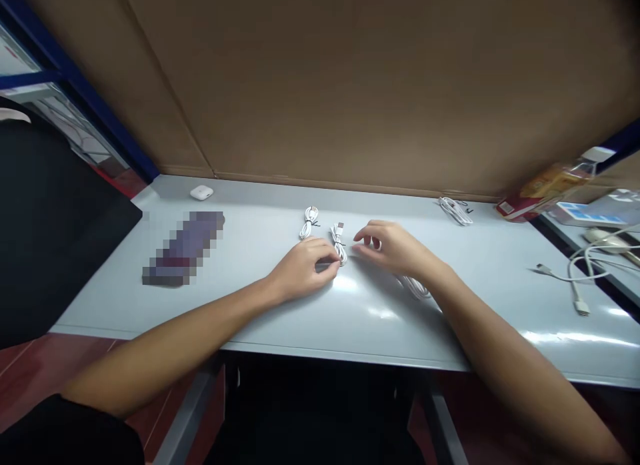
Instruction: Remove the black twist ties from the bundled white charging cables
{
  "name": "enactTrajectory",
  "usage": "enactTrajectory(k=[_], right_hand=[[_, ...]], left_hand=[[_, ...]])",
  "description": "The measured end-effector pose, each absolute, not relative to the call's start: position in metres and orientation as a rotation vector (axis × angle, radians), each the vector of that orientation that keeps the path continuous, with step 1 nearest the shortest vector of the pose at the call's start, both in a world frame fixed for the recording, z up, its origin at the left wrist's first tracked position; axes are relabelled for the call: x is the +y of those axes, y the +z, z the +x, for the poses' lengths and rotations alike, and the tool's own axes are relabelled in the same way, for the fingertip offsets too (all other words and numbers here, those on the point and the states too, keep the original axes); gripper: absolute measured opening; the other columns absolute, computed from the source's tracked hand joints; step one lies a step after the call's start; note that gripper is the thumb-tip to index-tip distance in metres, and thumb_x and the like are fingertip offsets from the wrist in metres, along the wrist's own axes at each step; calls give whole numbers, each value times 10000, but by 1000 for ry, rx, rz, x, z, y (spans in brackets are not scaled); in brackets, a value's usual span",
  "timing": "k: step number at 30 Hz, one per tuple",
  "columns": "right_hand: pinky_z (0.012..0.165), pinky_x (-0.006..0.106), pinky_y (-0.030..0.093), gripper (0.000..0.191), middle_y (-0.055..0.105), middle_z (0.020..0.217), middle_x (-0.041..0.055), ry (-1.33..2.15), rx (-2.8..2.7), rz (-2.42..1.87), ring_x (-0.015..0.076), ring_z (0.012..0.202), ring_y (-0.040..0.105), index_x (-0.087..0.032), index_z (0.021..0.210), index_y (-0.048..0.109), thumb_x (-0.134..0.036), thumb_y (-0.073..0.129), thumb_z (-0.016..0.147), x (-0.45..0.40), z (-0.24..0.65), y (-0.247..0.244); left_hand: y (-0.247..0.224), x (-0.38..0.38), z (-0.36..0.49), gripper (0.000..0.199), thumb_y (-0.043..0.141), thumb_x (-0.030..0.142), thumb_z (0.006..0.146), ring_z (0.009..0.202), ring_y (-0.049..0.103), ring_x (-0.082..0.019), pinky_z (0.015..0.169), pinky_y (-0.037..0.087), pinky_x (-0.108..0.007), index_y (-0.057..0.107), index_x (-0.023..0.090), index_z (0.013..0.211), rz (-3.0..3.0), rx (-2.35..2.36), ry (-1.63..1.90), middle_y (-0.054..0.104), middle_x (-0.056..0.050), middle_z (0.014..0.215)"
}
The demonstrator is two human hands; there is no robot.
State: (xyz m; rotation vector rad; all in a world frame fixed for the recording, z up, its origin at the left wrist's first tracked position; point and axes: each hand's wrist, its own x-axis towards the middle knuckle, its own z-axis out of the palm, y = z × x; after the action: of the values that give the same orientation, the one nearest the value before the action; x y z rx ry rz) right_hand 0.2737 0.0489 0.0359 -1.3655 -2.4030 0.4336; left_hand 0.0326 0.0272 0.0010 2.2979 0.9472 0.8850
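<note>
On table (250,298) | hands: left (303,268), right (395,248) | touching coiled cable (339,243)

- A small white earbud case (201,192) near the back left of the grey table (260,305).
- A bundled white cable (455,210) at the back right.
- A loose white charging cable (575,278) at the right edge.
- A cardboard wall (350,85) behind.
- A plastic bottle (550,185) lying at far right.

4 cable bundles (339,243), 1 earbud case (201,192)
</note>
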Motion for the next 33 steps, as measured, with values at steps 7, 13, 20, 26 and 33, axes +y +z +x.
enactTrajectory(k=[7, 13, 20, 26, 33], right_hand=[[636, 289, 389, 214, 705, 941, 65, 370, -2493, -1360, 170, 742, 606, -194, 865, 717, -138, 537, 965, 41, 251, 25], [629, 295, 345, 215, 699, 917, 69, 218, -2471, -1327, 177, 729, 578, -196, 858, 693, -164, 534, 999, 43, 253, 23], [691, 334, 343, 307, 695, 904, 77, -269, -2452, -955, 197, 737, 505, -204, 951, 708, -85, 436, 1029, 49, 259, 24], [701, 337, 371, 354, 716, 954, 70, -393, -2511, -786, 200, 772, 529, -222, 1016, 706, -76, 385, 1040, 43, 257, 26], [699, 355, 364, 310, 679, 884, 95, -338, -2346, -1031, 213, 754, 526, -210, 912, 679, -144, 408, 1049, 45, 255, 20]], left_hand=[[4, 27, 32, 165, 609, 216, 903, 799, 670, -187, 756, 509, -335, 760, 221, 837, 2135, 930, 809, 761, -25, 865], [6, 34, 30, 246, 665, 422, 918, 567, 597, -127, 558, 447, -283, 712, 188, 859, 1686, 1009, 784, 761, -54, 821], [15, 52, 21, 442, 550, 606, 933, 463, 611, -144, 417, 313, -221, 492, 254, 1194, 1001, 929, 843, 779, -57, 792], [10, 50, 23, 420, 641, 592, 931, 591, 668, -147, 501, 489, -247, 655, 184, 1026, 908, 783, 717, 764, -104, 909], [8, 45, 28, 334, 723, 396, 933, 860, 722, -181, 764, 584, -316, 740, 187, 1194, 1036, 717, 857, 745, -123, 1154]])
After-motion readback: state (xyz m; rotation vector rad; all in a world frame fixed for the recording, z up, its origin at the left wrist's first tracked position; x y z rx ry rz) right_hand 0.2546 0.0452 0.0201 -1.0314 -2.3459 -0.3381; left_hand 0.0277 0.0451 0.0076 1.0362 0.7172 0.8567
